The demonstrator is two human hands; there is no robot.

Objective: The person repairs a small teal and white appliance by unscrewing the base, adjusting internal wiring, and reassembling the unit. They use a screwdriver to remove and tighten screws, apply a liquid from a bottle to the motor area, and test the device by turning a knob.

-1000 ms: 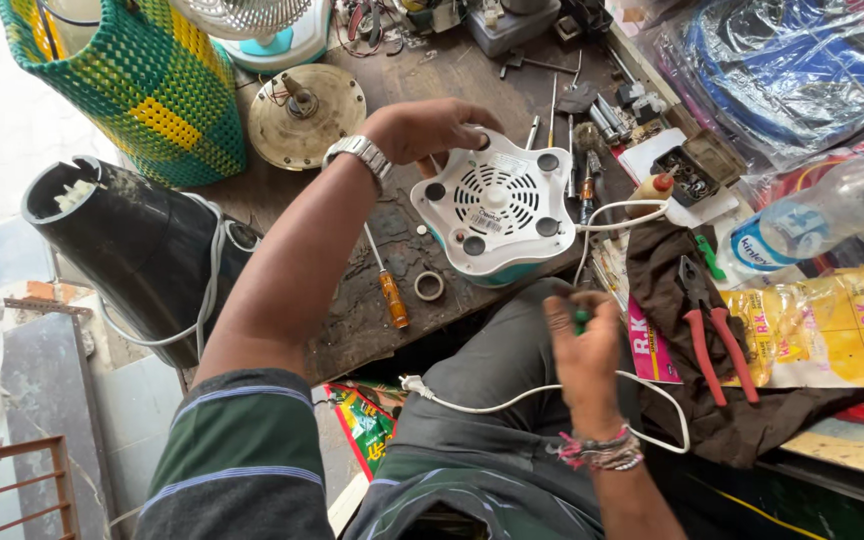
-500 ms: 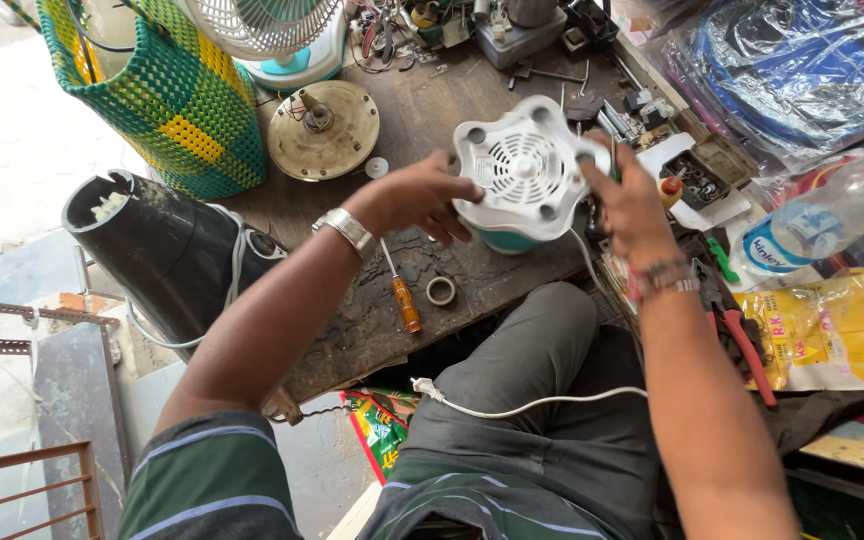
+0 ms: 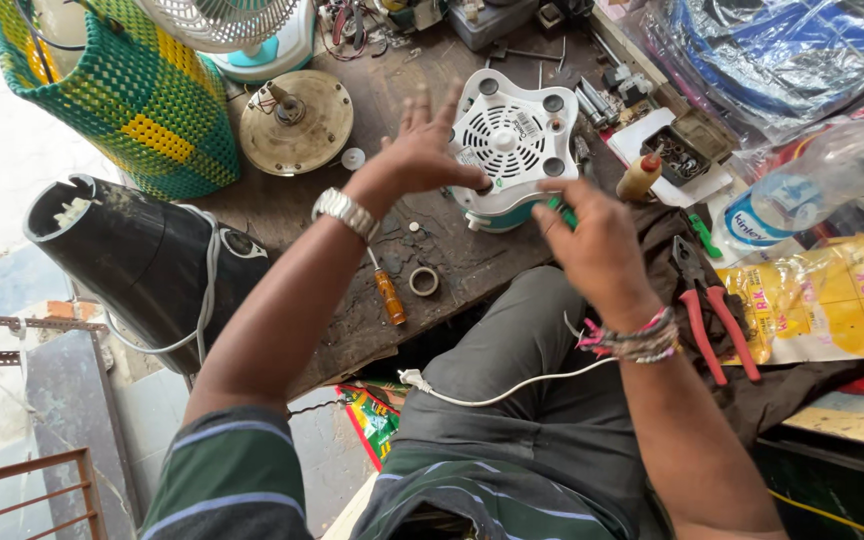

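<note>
A white and teal appliance base [image 3: 512, 130] lies upside down on the wooden bench, its round vent and feet facing up. My left hand [image 3: 422, 150] is at its left side with the fingers spread and raised, only the thumb resting on the casing. My right hand [image 3: 592, 240] is at the base's near right edge, fingers closed around a green-handled screwdriver [image 3: 560, 210] whose tip is hidden against the casing. A white power cord [image 3: 492, 395] trails across my lap.
An orange-handled screwdriver [image 3: 389, 295] and a tape ring [image 3: 423, 281] lie near the bench edge. Red-handled pliers [image 3: 712, 310] rest at the right on a dark cloth. A round metal disc [image 3: 297, 120], a woven basket [image 3: 122, 90], a black housing [image 3: 142, 260] and a plastic bottle [image 3: 812, 190] surround the work.
My right hand came up from my lap with the green screwdriver to the base's right edge. My left hand let go its grip and spread its fingers.
</note>
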